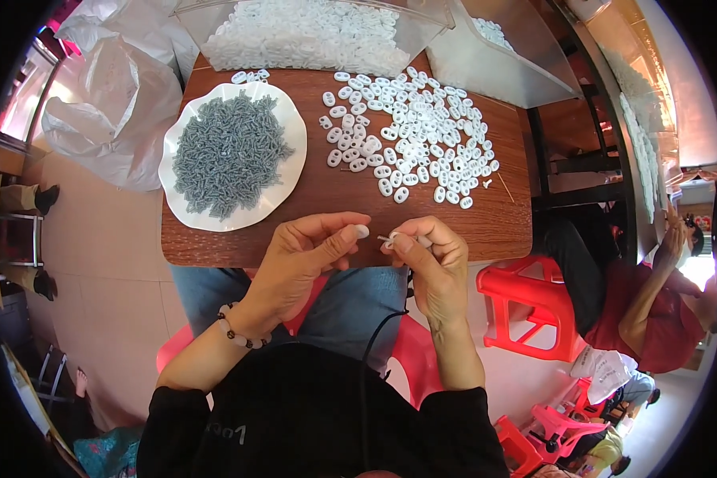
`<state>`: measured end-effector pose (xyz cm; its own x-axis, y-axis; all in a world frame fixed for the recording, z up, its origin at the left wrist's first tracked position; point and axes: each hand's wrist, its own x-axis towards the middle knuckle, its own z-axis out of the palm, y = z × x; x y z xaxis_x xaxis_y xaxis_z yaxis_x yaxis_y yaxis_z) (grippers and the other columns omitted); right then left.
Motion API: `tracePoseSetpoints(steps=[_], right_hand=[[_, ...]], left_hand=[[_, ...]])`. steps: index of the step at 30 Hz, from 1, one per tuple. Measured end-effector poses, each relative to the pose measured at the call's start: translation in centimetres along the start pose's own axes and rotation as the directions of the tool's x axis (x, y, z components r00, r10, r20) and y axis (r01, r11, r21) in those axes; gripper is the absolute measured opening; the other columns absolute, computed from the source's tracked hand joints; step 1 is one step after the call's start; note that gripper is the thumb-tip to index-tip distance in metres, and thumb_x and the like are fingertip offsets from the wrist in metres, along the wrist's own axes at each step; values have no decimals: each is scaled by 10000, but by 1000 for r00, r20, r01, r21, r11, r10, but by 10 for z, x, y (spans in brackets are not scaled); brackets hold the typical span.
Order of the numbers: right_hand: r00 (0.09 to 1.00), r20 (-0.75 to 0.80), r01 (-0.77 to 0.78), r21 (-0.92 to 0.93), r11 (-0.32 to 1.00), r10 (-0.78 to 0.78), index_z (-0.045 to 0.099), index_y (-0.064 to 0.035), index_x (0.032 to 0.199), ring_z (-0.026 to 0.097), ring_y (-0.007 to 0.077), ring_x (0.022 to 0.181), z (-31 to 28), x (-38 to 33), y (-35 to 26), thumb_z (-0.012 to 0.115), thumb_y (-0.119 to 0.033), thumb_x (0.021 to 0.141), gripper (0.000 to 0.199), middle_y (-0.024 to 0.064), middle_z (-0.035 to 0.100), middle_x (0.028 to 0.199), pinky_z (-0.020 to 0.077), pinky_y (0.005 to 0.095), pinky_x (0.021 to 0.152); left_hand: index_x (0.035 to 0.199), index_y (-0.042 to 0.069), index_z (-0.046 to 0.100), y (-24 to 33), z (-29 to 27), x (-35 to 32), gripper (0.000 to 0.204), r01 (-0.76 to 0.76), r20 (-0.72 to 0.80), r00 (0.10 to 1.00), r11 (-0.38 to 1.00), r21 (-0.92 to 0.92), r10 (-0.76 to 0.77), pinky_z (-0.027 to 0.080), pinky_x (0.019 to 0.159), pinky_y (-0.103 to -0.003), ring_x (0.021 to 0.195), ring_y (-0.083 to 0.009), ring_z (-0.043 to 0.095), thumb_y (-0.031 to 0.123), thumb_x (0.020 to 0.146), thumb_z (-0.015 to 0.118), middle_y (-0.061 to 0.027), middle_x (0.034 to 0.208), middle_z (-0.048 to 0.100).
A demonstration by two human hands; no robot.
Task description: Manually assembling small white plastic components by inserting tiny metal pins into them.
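Note:
My left hand [314, 251] pinches a small white oval plastic piece [362, 231] between thumb and forefinger. Close beside it, a gap apart, my right hand [431, 263] is closed on another white piece [392, 240], from which a short thin pin-like tip points left. The fingers hide much of both pieces. Both hands are over the near edge of the brown wooden table [342, 199]. Beyond my right hand lies a loose spread of white oval pieces with two holes [434, 119]. On the left, a white scalloped plate [295, 131] bears a heap of small grey ribbed pieces [229, 155].
A clear bin of white pieces [302, 40] stands at the table's back, with another translucent bin [509, 68] to its right. A thin stick [506, 188] lies near the right edge. White bags [107, 111] stand left. A red stool [525, 307] and a seated person [653, 319] are right.

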<state>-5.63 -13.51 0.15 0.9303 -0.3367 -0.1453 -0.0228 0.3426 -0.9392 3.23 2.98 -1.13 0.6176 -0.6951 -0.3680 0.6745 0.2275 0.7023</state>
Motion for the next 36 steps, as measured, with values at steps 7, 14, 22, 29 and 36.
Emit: tracePoseSetpoints(steps=[7,14,22,29,36], right_hand=[[999,-32,7,-16,1000,-7,631,4,949,576,58,734,-4,1,5,635,-41,869,92,39,660,842,411,182,602],[999,3,-46,-18,999,46,629,-2,937,579,61,738,-1,1,3,642,-54,871,85,39,655,836,446,188,648],[996,37,-76,-57,995,79,618,-3,903,569,59,782,-1,1,3,634,-45,872,54,53,652,882,450,198,697],[998,51,-29,-71,997,33,613,23,876,570,97,889,0,0,5,629,-33,869,59,154,619,1092,466,239,776],[999,33,-31,-39,999,32,591,15,797,603,146,911,4,0,4,591,18,840,42,224,621,1098,474,271,820]], left_hand=[[1153,-3,613,-4,4,0,259,22,23,999,1000,-16,-22,480,709,-200,835,-80,597,96,915,591,-42,968,663],[1158,-13,608,-6,3,0,275,-41,-12,999,998,56,41,481,718,-203,829,-85,600,104,909,600,-50,972,663],[1145,-3,618,-6,-3,1,266,32,-23,999,996,-79,-34,470,706,-202,791,-73,586,123,912,600,-49,948,667],[1125,-3,632,-6,-4,1,259,43,-11,999,995,-90,-44,473,683,-200,782,-72,589,138,909,611,-52,939,669],[1118,-3,639,-7,-5,2,248,47,-15,999,998,-45,-47,470,679,-194,781,-71,585,129,912,605,-47,932,670]])
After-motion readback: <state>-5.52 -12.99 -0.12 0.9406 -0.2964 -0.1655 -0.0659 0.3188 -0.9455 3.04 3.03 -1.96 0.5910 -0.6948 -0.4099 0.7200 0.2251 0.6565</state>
